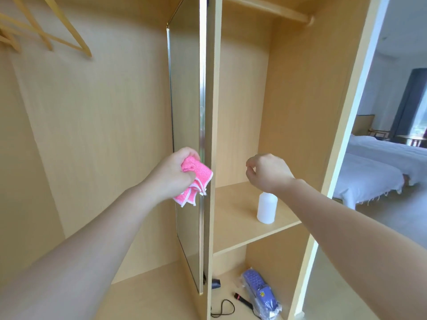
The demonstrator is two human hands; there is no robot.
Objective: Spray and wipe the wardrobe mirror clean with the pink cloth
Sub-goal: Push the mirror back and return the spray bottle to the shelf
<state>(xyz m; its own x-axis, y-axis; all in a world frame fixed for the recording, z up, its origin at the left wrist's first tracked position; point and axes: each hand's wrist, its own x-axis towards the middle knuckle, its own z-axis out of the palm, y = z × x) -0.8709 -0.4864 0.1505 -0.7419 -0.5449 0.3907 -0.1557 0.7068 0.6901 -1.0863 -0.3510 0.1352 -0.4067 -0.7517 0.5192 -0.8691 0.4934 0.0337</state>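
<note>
Gripping the bunched pink cloth [195, 179] against the mirror [184, 116] edge, the left hand [175, 174] should be pressing flat; the right hand [268, 172], fingers loosely curled and empty, is hovering above the spray bottle [266, 207] at the shelf's [233, 218] front edge.

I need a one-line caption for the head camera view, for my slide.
Left hand grips pink cloth at mirror edge; right hand hovers above white bottle.

wooden hangers [46, 31] top left, bagged slippers [261, 294], white beds [379, 167]
</note>
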